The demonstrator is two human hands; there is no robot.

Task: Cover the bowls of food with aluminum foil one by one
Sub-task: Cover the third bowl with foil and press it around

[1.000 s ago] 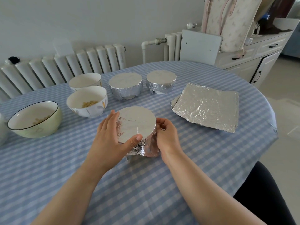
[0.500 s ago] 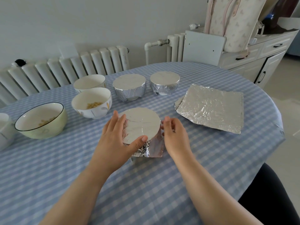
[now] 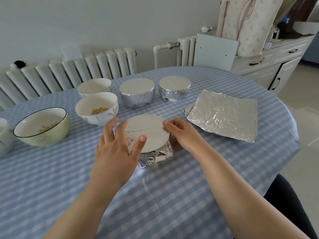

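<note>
Bowls number six or seven on the blue-and-white checked tablecloth (image 3: 155, 195), and three of them wear aluminum foil. Two foil-covered bowls stand side by side in the upper middle of the frame, one to the left (image 3: 137, 91) and one to the right (image 3: 174, 87), near each other but apart. The third foil-covered bowl (image 3: 148, 133) sits at the centre, between both hands, with loose crumpled foil flaring around its base on the near side. Left hand (image 3: 115, 149) hovers at the bowl's left edge with fingers spread and nearly straight, the thumb lying over the flat foil top; it grips nothing. Right hand (image 3: 181, 133) rests against the bowl's right side, fingers bent gently over the rim and pressing the foil there. Three uncovered bowls lie toward the left: a plain white bowl (image 3: 94, 87) furthest back, a white bowl with leaf pattern (image 3: 97, 108) holding pale yellow food just in front of it, and a green bowl with dark rim (image 3: 43, 126) holding a little food at middle left. A further white vessel (image 3: 4, 135) is cut off by the left edge, so its kind is unclear. One stack of foil sheets (image 3: 222, 115) lies flat at the right, apart from the bowls; the sheet count cannot be told.
</note>
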